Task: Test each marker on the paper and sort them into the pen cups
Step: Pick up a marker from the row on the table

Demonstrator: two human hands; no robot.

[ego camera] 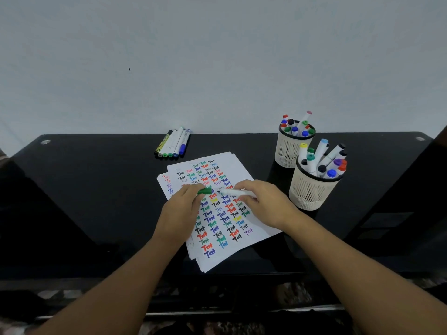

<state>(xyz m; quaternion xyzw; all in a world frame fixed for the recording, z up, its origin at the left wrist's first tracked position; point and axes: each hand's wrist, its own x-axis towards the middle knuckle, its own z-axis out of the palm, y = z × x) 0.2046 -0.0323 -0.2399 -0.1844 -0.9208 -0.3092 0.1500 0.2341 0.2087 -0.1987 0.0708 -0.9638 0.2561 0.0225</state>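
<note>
- Marker [238, 192] is uncapped in the right hand [262, 204], fingers pinched round the barrel; tip down on the paper [251, 228] just between both hands
- left hand [180, 209] pinches the green cap [205, 191]; looks like mid-test
- next I'd guess recap it; then drop it in one of the pen cups [312, 189] just right of the right hand
- untested pile [173, 143] waits beyond the left hand
</note>
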